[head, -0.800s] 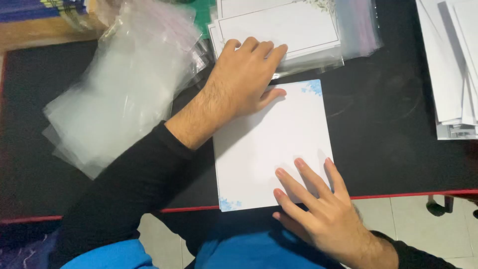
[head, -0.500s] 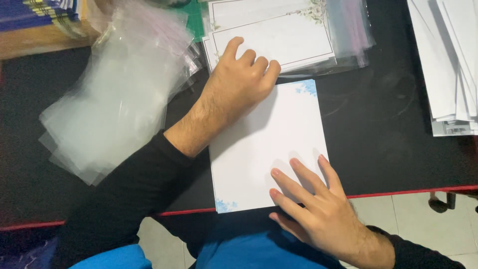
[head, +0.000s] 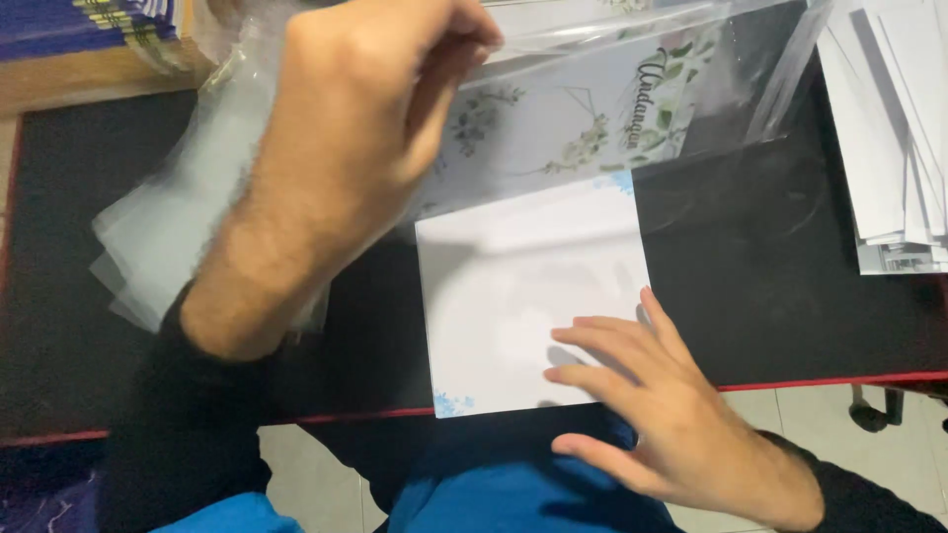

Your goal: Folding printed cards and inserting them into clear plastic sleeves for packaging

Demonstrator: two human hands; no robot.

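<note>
While a sleeved floral card (head: 602, 109) is pinched and lifted by the left hand (head: 346, 148), a blank white card (head: 523, 296) is pinned flat.

Right hand (head: 652, 415) is spread open, fingertips pressing, seemingly to steady the card on the black table (head: 790, 276). Clear sleeves (head: 168, 237) lie left, white envelopes (head: 894, 128) right; the raised sleeve partly hides the stack behind.

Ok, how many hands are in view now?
2: the left hand raised, pinching a clear sleeve with a card inside; the right hand flat on the white card.
</note>
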